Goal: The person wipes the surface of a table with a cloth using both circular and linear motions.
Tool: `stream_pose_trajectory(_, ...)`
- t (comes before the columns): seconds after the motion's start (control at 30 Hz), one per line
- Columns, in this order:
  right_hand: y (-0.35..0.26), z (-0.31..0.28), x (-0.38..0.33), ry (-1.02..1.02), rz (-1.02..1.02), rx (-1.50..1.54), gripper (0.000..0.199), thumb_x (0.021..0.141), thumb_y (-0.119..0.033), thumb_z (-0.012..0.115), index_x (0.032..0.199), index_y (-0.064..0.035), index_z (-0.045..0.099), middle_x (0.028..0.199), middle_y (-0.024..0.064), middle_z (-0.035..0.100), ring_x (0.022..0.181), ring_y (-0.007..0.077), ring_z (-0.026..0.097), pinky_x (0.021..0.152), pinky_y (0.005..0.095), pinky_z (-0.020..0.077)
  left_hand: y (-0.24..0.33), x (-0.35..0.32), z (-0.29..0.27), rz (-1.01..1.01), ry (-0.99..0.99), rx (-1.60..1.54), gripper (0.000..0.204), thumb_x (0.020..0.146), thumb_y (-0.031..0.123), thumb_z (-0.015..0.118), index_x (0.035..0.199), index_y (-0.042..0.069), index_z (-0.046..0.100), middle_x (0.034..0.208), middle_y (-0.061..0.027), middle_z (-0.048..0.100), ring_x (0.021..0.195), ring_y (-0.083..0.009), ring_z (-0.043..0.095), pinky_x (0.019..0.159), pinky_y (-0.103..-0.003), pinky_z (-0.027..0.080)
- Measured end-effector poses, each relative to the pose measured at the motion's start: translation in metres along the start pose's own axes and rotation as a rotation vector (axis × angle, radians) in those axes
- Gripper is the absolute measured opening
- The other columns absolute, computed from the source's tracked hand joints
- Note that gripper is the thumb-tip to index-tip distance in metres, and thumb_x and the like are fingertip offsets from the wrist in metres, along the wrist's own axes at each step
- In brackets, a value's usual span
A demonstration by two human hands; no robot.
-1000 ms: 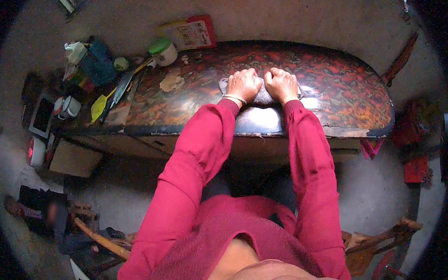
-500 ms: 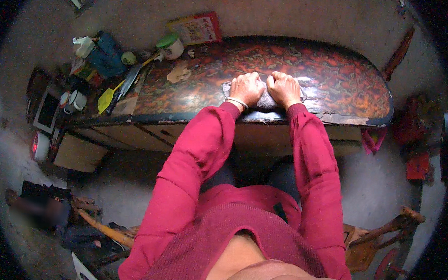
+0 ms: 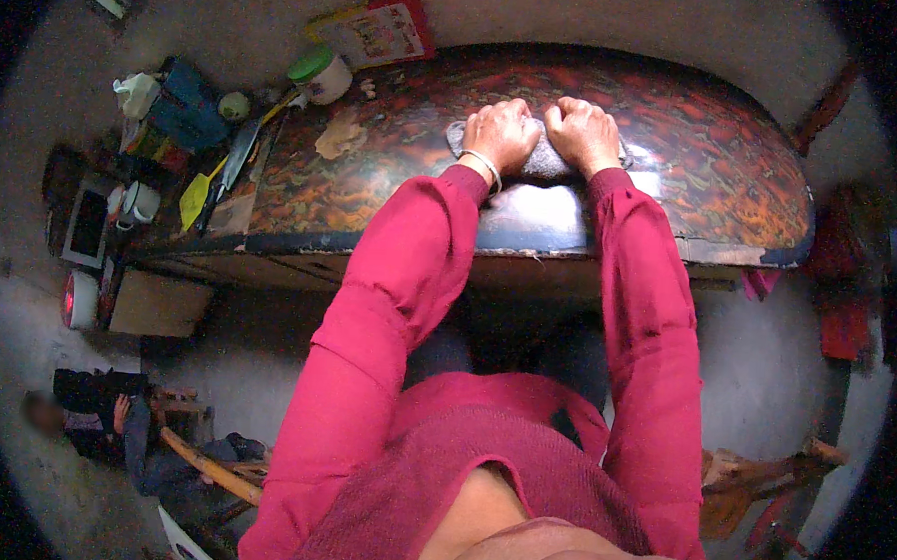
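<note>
A grey cloth (image 3: 546,162) lies bunched on the patterned red-brown tabletop (image 3: 715,142). My left hand (image 3: 502,134), with a bangle at the wrist, presses down on its left part, fingers curled into it. On the right part, my right hand (image 3: 584,136) is closed over the cloth in the same way. The two hands are side by side, a small gap between them. Cloth ends show beyond both hands; the fingertips are hidden beneath the knuckles.
Left on the table are a green-lidded white tub (image 3: 322,76), a yellow spatula (image 3: 196,201), a knife (image 3: 238,159), a white mug (image 3: 142,203) and a blue bag (image 3: 188,106). A picture board (image 3: 374,32) leans on the wall. Another person (image 3: 112,415) sits at lower left, near wooden chairs.
Both hands have pushed the cloth farther from me across the tabletop, toward its far edge. My arms reach out more, and the view has shifted slightly.
</note>
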State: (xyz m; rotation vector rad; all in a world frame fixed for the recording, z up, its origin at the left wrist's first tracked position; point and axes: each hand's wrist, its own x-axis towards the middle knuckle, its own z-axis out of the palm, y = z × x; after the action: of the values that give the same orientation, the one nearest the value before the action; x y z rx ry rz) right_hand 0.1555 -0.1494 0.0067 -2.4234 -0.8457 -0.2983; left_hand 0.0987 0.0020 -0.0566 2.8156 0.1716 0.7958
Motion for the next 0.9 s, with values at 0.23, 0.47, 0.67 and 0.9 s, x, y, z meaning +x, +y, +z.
stream_pose_trajectory(0.23,0.003,0.006,0.016,0.001,0.032,-0.009,0.035,0.083,-0.032,0.043,0.09,-0.01,0.069,0.095,0.0193,0.067,0.092,0.0362,0.064,0.083,0.0475,0.0473,0.007,0.02,-0.01,-0.125,-0.11,0.032,0.028,0.077,0.032,0.052,0.084,0.01,0.067,0.089,-0.0168,0.067,0.088,-0.0352,0.063,0.078,-0.048,0.048)
stream_pose_trajectory(0.47,0.01,0.011,-0.001,0.112,-0.079,-0.037,0.03,0.082,-0.032,0.046,0.08,-0.0094,0.066,0.089,0.0185,0.067,0.085,0.0357,0.065,0.074,0.0477,0.0489,0.035,-0.003,-0.041,-0.198,0.02,-0.063,0.027,0.079,0.03,0.05,0.084,0.008,0.063,0.087,-0.0187,0.066,0.083,-0.0372,0.063,0.075,-0.049,0.05)
stream_pose_trajectory(0.67,0.001,-0.005,-0.036,0.112,-0.11,-0.051,0.028,0.083,-0.03,0.047,0.079,-0.0101,0.066,0.086,0.017,0.068,0.081,0.0345,0.065,0.071,0.0476,0.0476,0.049,-0.032,-0.048,-0.143,0.096,-0.045,0.025,0.079,0.031,0.05,0.083,0.009,0.062,0.085,-0.0154,0.066,0.08,-0.0357,0.063,0.073,-0.049,0.049)
stream_pose_trajectory(0.9,-0.007,-0.016,-0.057,0.081,-0.116,-0.043,0.029,0.083,-0.029,0.047,0.082,-0.0096,0.068,0.086,0.0178,0.067,0.082,0.0358,0.065,0.074,0.0459,0.0488,0.06,-0.055,-0.057,-0.153,0.094,-0.063,0.024,0.08,0.031,0.051,0.083,0.01,0.06,0.087,-0.014,0.064,0.083,-0.0352,0.06,0.074,-0.049,0.046)
